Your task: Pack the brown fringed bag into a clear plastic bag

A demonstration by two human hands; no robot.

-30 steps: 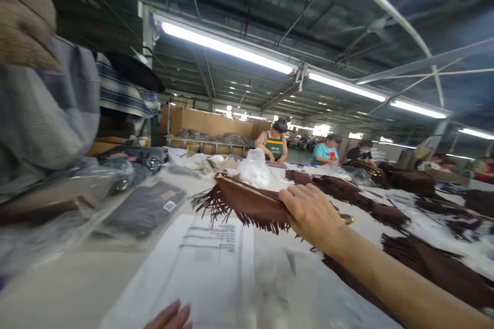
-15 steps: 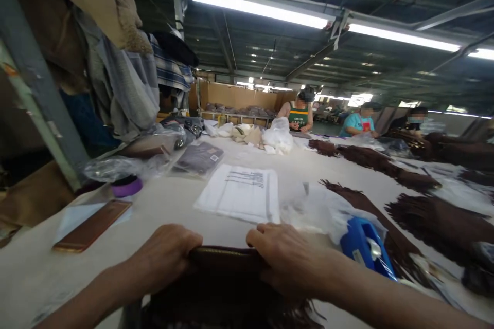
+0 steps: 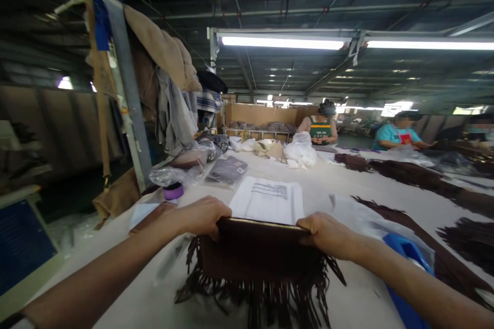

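Two hands hold one dark brown fringed suede bag by its top edge, and I read that as a way to keep the zipped rim taut and level while the fringe hangs free toward me. My left hand closes its grip over the left corner of the rim, fingers curled over the top; my right hand does the same at the right corner, so both grips are clamped on the bag and nothing else. The bag lies at the near edge of the pale desk, straight in front of me, its gold zip line running between my hands.

Just beyond it lies one white printed paper sheet, flat and within easy reading. One blue plastic tool sits under my right forearm. To the left I count one purple round lid and one clear packet with a dark folded item. More brown fringed pieces lie in rows to the right; too many overlap to count. Three other people stand at the far end, though the one at the right edge is barely visible.
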